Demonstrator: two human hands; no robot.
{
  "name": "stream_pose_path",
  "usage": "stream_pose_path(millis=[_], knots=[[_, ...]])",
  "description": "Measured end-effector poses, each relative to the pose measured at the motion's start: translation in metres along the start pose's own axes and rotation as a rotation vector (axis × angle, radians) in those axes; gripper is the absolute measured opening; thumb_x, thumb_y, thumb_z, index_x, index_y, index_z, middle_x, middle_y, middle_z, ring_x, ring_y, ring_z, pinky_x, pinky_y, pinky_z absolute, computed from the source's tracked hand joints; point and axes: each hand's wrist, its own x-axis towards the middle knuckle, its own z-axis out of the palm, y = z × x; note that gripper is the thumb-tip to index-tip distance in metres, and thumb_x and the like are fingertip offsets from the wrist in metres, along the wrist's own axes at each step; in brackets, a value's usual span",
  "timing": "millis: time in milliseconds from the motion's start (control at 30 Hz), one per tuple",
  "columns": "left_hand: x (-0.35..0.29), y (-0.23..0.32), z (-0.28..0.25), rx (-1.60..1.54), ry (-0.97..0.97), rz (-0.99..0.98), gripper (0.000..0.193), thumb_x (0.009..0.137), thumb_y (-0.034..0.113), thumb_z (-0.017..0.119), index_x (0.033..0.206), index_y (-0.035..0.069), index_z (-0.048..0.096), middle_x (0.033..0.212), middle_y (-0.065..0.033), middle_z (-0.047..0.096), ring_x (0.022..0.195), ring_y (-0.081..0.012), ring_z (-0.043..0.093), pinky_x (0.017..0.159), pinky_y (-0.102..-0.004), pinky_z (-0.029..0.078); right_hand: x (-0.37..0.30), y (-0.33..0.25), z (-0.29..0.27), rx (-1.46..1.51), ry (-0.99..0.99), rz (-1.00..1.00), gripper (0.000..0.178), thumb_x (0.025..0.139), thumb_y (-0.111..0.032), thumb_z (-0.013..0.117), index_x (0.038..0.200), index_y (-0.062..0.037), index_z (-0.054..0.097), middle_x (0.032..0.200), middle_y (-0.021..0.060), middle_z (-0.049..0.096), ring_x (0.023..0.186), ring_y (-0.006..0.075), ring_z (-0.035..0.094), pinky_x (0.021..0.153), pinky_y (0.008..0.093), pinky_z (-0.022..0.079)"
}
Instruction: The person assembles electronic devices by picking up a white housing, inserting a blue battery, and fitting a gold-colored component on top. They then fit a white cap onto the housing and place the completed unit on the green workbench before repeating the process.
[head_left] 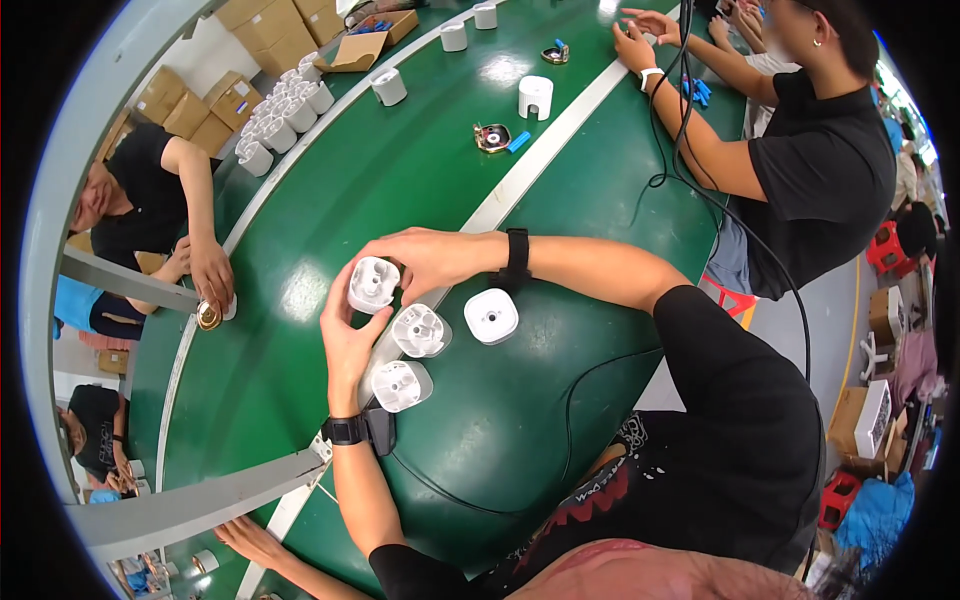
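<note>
Both of my hands are on a white plastic housing (374, 284), a rounded hollow shell with its inner ribs showing. My left hand (347, 340) curves round its near left side, fingers and thumb closed on it. From the far right, my right hand (440, 258) reaches over with fingers along the top edge and thumb at the right side. Close beside my hands sit a second white housing (421, 331) and a third white housing (401, 385), open sides up. A little to the right is a white piece (491, 317) with a dark centre hole.
A pale rail (505, 195) runs along the green belt (300, 225). Further off are a white housing (535, 97), a round gold-rimmed part (492, 138) and a blue cylinder (519, 142). Black cables (690, 160) hang at right. Co-workers sit on both sides; a metal bar (210, 495) crosses lower left.
</note>
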Motion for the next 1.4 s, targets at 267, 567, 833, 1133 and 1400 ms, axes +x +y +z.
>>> stream_pose_path(millis=[267,567,833,1133,1400], knots=[[-0.008,-0.026,-0.016,0.334,0.193,-0.112,0.056,0.072,0.002,0.073,0.124,0.002,0.050,0.120,-0.0149,0.060,0.109,-0.0235,0.060,0.098,-0.0362,0.045,-0.045,0.048,-0.129,-0.529,0.451,0.495,0.051,0.075,-0.029,0.081,0.116,-0.0041,0.064,0.109,0.0180,0.066,0.086,0.0281,0.067,0.078,0.0373,0.054],[-0.014,-0.024,-0.014,0.323,0.238,-0.111,0.056,0.073,0.005,0.072,0.122,0.001,0.048,0.110,-0.0151,0.064,0.102,-0.0251,0.063,0.093,-0.0373,0.047,-0.063,0.103,-0.131,-0.727,0.489,0.392,0.039,0.073,-0.027,0.082,0.094,-0.0017,0.062,0.098,0.0165,0.055,0.095,0.0333,0.061,0.081,0.0412,0.051],[-0.016,-0.038,-0.020,0.416,0.290,-0.063,0.058,0.071,0.007,0.073,0.123,-0.001,0.049,0.108,-0.0181,0.065,0.102,-0.0304,0.064,0.093,-0.0399,0.048,-0.072,0.070,-0.138,-0.691,0.405,0.747,0.036,0.074,-0.025,0.081,0.093,-0.0014,0.063,0.096,0.0189,0.062,0.095,0.0389,0.063,0.079,0.0467,0.052],[-0.017,-0.036,-0.022,0.430,0.292,-0.065,0.055,0.071,0.007,0.073,0.121,-0.002,0.052,0.108,-0.0191,0.066,0.102,-0.0318,0.066,0.092,-0.0403,0.049,-0.061,0.077,-0.123,-0.887,0.505,0.597,0.028,0.084,-0.029,0.070,0.091,-0.0022,0.063,0.090,0.0173,0.067,0.087,0.0373,0.065,0.075,0.0446,0.052],[-0.019,-0.036,-0.025,0.407,0.306,-0.104,0.056,0.070,0.009,0.073,0.121,0.001,0.053,0.110,-0.0193,0.067,0.104,-0.0326,0.066,0.093,-0.0401,0.049,-0.039,0.066,-0.099,1.329,0.295,0.455,0.024,0.097,-0.021,0.050,0.104,-0.0007,0.060,0.088,0.0060,0.065,0.070,0.0193,0.058,0.062,0.0306,0.046]])
